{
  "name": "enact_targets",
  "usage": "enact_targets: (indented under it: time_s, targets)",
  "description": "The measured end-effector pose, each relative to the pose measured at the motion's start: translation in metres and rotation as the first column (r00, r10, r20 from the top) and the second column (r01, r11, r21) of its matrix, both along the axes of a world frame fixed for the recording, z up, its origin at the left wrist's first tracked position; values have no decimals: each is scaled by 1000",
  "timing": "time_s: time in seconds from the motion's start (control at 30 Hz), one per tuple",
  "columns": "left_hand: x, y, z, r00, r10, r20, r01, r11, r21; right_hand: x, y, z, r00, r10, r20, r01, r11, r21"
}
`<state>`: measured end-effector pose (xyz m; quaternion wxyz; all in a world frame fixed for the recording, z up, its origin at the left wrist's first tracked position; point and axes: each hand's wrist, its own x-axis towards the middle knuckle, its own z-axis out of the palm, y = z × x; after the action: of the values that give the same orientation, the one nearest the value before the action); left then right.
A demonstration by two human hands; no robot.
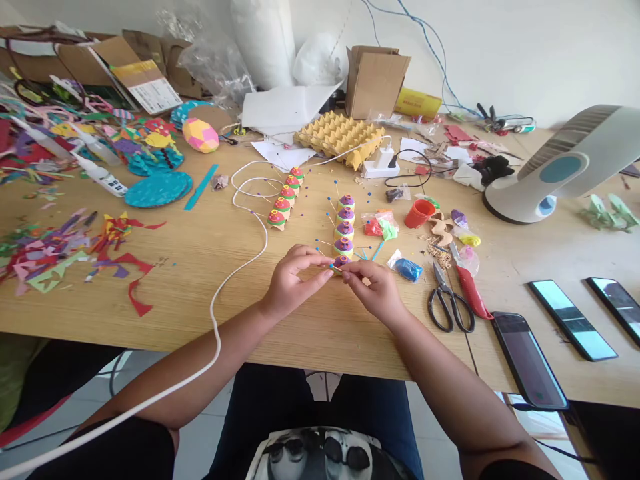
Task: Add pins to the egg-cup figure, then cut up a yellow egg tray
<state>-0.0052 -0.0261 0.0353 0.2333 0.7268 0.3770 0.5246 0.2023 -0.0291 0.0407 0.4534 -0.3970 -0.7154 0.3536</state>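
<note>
Between my two hands is a thin pale stick with a blue ball tip (331, 266). My left hand (290, 283) pinches it at the blue end with thumb and forefinger, and the fingertips of my right hand (375, 287) close on its other end. Just behind them stands a row of egg-carton cups with purple tops (344, 229), with blue-tipped sticks poking out at the sides; my fingers partly cover its nearest cup. Farther left is a similar row with red and green tops (285, 200).
Scissors (445, 300), a red-handled knife (470, 287) and a phone (529, 360) lie at right, near blue clay (409, 269) and a red cup (420, 213). A white cable (219, 313) crosses my left forearm. Behind are an egg tray (340, 137) and a fan (555, 167).
</note>
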Motion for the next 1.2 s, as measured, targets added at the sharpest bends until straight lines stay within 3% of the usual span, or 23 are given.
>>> enact_targets:
  time_s: [0.3, 0.6, 0.93, 1.2]
  targets:
    - [1, 0, 4, 999, 45, -31, -43, 997, 65, -1, 0, -3, 999, 24, 49, -24, 1000, 13]
    - [-2, 2, 2, 997, 19, -80, -9, 992, 123, 1, -1, 0, 998, 12, 67, -14, 999, 32]
    - [-2, 5, 0, 996, 5, -87, 7, 992, 129, 4, 2, -2, 996, 10, 93, -24, 990, 142]
    - [-5, 4, 2, 968, 108, -228, -44, 962, 269, 4, 2, -1, 993, -4, 115, -19, 981, 193]
